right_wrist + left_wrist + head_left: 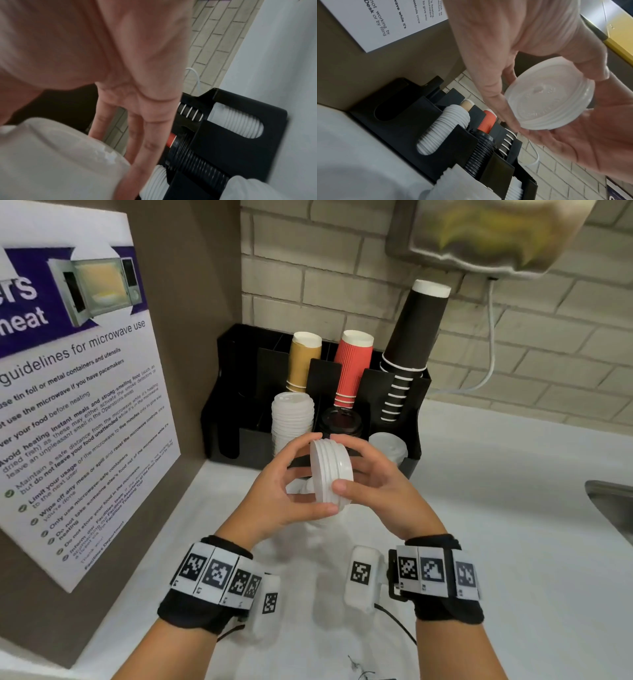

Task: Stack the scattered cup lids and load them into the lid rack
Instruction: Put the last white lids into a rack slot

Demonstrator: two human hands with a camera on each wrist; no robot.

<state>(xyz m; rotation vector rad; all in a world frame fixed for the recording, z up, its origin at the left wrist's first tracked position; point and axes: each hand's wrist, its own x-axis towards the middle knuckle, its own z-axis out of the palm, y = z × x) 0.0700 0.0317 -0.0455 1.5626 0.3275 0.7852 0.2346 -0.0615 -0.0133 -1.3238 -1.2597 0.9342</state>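
Note:
I hold a short stack of white cup lids (334, 474) on edge between both hands, just in front of the black lid rack (233, 392). My left hand (308, 474) curls round its left side, thumb below and fingers above. From the right, my right hand (356, 463) grips it, thumb on the near rim. In the left wrist view the lid stack (551, 97) shows its top face, with my left fingers (494, 97) beside it. The right wrist view shows my right fingers (149, 135) and the blurred lids (60, 155). The rack's front slots hold white lids (293, 419), black lids (339, 422) and more white lids (388, 446).
Tan cups (303, 361), red cups (352, 364) and black cups (411, 344) stand inverted in the rack's back slots. A microwave notice (68, 405) covers the left wall. A sink edge (609, 501) cuts into the white counter (479, 542) at the right. A white cable (489, 364) hangs on the brick wall.

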